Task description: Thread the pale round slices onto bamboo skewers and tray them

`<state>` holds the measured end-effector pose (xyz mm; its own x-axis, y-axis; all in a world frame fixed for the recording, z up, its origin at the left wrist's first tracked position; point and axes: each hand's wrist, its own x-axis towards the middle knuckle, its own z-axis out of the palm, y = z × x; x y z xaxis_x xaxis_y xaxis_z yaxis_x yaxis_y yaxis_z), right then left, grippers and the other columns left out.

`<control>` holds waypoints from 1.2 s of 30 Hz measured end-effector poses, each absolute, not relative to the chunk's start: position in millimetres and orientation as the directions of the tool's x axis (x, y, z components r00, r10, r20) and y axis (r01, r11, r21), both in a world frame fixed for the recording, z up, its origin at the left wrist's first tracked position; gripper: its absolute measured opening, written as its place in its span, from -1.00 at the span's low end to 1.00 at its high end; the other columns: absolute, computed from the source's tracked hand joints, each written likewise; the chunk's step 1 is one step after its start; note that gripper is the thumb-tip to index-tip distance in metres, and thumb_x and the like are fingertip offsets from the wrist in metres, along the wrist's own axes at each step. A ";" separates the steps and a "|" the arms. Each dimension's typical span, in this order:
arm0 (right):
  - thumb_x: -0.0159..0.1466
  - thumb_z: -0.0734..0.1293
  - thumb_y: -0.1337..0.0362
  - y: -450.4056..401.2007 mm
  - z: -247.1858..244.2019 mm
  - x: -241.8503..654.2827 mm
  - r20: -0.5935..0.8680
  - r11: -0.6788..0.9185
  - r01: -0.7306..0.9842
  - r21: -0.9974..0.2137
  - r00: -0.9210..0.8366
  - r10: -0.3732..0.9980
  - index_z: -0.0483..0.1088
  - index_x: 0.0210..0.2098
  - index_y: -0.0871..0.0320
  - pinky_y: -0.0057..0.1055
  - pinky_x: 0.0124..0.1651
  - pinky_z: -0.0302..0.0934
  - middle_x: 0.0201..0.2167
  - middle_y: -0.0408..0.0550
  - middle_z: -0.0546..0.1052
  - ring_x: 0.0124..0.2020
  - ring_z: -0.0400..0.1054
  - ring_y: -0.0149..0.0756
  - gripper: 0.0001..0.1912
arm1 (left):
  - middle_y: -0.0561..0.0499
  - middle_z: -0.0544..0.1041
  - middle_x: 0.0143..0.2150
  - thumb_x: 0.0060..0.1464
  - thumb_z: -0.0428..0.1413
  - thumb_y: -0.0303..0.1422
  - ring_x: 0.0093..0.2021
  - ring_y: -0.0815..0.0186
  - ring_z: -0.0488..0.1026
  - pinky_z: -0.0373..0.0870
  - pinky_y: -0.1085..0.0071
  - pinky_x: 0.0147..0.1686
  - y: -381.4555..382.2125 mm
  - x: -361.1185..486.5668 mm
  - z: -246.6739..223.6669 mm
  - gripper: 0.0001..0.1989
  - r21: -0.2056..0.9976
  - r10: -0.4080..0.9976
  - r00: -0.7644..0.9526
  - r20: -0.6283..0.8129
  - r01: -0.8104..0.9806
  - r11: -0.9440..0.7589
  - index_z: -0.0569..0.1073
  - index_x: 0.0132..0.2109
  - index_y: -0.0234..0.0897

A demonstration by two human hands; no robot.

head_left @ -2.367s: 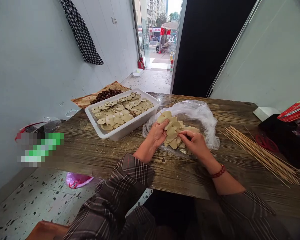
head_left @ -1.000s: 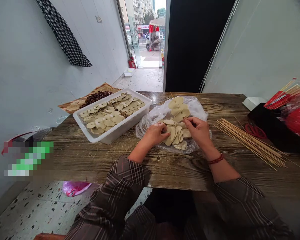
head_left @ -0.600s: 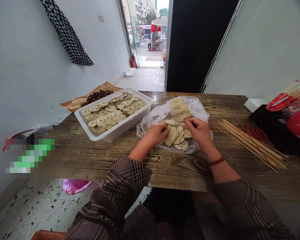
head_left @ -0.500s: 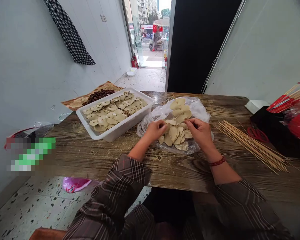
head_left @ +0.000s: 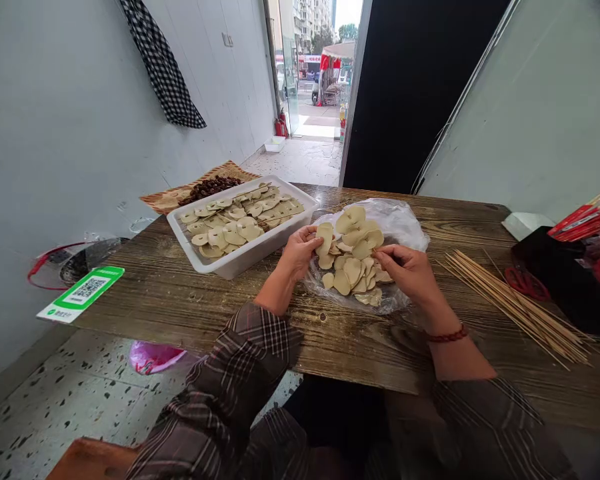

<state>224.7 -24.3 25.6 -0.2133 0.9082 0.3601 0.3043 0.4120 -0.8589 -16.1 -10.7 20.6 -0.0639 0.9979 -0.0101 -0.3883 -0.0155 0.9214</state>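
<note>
My left hand [head_left: 300, 255] pinches a thin, pale beige slice [head_left: 325, 241] upright between thumb and fingers. My right hand [head_left: 407, 270] is closed at the lower end of a skewer of pale slices [head_left: 363, 235]; the thin stick itself is mostly hidden by the slices and fingers. Beneath both hands, a heap of loose beige slices [head_left: 351, 272] lies on a crumpled clear plastic bag [head_left: 405, 223]. To the left stands a white plastic tub [head_left: 225, 268] filled with skewered slices [head_left: 235, 230].
Bare bamboo skewers [head_left: 520, 310] lie on the wooden table [head_left: 180, 300] at the right, near red scissors [head_left: 527, 283] and a black box [head_left: 555, 267]. Dark red fruit [head_left: 213, 189] sits on patterned paper behind the tub. A green code card [head_left: 83, 293] lies at the left edge.
My left hand has lifted a slice from the heap and now holds it up beside the skewer. The right hand keeps its hold. The view has shifted slightly left.
</note>
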 end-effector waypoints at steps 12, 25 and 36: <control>0.22 0.35 0.09 -22.6 28.3 225.2 0.333 0.405 0.338 -0.850 -0.252 0.909 0.57 -0.38 0.20 -0.46 -0.43 0.14 -0.51 -0.11 0.52 -0.48 0.29 -0.38 -0.70 | 0.01 0.57 -0.33 -0.07 0.13 -0.49 -0.30 0.30 0.44 0.36 0.38 -0.21 -9.4 -6.2 6.7 -0.71 0.755 0.965 0.156 0.210 0.602 -0.261 0.57 -0.14 -0.32; 0.23 0.34 0.08 -21.9 25.2 224.7 0.331 0.395 0.344 -0.852 -0.229 0.915 0.58 -0.36 0.21 -0.46 -0.43 0.12 -0.51 -0.11 0.51 -0.49 0.27 -0.38 -0.69 | -0.16 0.59 -0.08 0.17 0.07 -0.27 -0.04 0.10 0.51 0.34 0.30 -0.14 -22.6 1.8 18.8 -0.76 0.213 0.995 0.047 0.090 0.975 -0.065 0.45 -0.05 -0.27; 0.25 0.30 0.01 -21.1 20.2 223.1 0.351 0.431 0.414 -0.802 -0.257 0.900 0.58 -0.33 0.18 -0.39 -0.35 0.29 -0.42 -0.03 0.60 -0.39 0.43 -0.24 -0.63 | -0.15 0.61 -0.14 0.13 0.09 -0.27 -0.10 0.11 0.54 0.36 0.31 -0.17 -25.2 0.9 22.6 -0.78 0.267 0.999 -0.051 -0.005 0.962 0.050 0.50 -0.13 -0.25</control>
